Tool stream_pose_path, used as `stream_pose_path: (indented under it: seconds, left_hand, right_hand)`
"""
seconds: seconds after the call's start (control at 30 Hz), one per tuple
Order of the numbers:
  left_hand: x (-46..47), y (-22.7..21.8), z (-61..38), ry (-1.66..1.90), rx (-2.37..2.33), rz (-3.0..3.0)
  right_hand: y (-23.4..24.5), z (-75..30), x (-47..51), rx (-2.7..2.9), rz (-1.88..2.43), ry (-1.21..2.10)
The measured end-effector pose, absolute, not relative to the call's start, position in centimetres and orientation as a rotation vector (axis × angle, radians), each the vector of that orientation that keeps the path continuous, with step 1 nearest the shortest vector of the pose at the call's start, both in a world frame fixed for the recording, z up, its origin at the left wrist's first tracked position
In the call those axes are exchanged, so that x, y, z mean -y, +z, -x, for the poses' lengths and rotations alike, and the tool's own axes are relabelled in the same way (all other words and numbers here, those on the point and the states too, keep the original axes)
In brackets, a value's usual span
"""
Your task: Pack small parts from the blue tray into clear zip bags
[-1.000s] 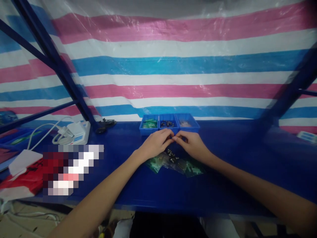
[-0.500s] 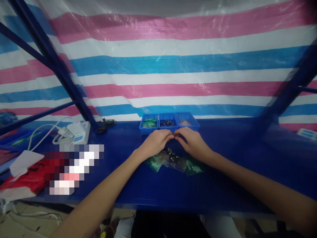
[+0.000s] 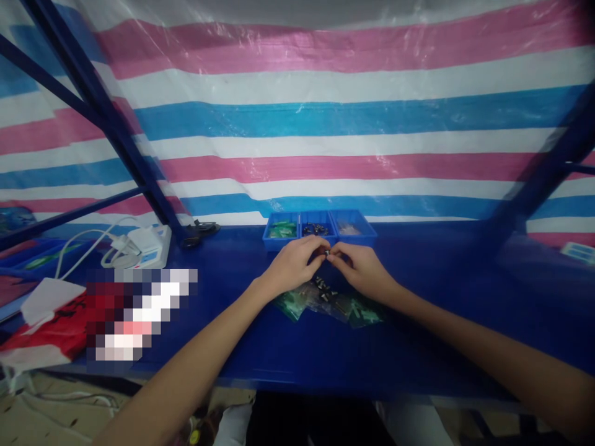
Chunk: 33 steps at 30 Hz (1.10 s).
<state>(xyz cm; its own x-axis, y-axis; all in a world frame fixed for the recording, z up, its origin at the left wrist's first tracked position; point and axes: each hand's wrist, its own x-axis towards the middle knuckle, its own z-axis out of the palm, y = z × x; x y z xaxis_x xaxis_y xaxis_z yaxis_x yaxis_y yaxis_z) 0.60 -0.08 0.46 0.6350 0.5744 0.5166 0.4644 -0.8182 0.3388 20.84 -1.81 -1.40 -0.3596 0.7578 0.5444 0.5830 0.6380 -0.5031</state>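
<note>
Small shiny metal part (image 3: 327, 253), pinched between fingertips of left hand (image 3: 292, 267) and right hand (image 3: 362, 271), glints silver. Blue moulded plastic compartment tray (image 3: 320, 230) at 12 o'clock of hands: smooth, slightly glossy walls. Clear glossy plastic bags (image 3: 325, 301) at 6 o'clock of hands: crinkled, reflective film. Dark blue table top (image 3: 441, 297): smooth, faint sheen. Striped pink-white-blue woven plastic tarp (image 3: 325, 124) behind: glossy, wrinkled. White plastic charger box (image 3: 149, 246) at 9 o'clock: smooth, matt.
</note>
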Motion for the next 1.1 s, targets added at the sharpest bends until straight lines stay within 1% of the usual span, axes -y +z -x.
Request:
stream_pose_path:
  seconds: [0.13, 0.43, 0.77, 0.9, 1.03, 1.1]
  left_hand:
    - [-0.3, 0.1, -0.5, 0.952, -0.885, -2.666]
    - [-0.5, -0.1, -0.6, 0.906, -0.946, -2.707]
    - [-0.3, 0.4, -0.5, 0.802, -0.939, -2.593]
    - [-0.4, 0.4, -0.3, 0.915, -0.969, -2.553]
    - [-1.0, 0.1, 0.1, 1.154, -1.013, -2.481]
    - [-1.4, 0.1, 0.5, 1.207, -1.064, -2.526]
  right_hand:
    - [-1.3, -20.8, 1.9, 2.08, 1.035, 0.276]
    - [-1.4, -21.2, 1.6, 2.062, 0.975, 0.122]
    - [-2.1, -21.9, 1.3, 2.244, 0.964, -0.218]
    - [-1.7, -21.7, 1.2, 2.314, 0.969, -0.354]
    - [0.0, -20.8, -0.8, 2.379, 0.981, -0.594]
    - [1.0, -20.2, -2.6, 2.379, 1.009, -0.643]
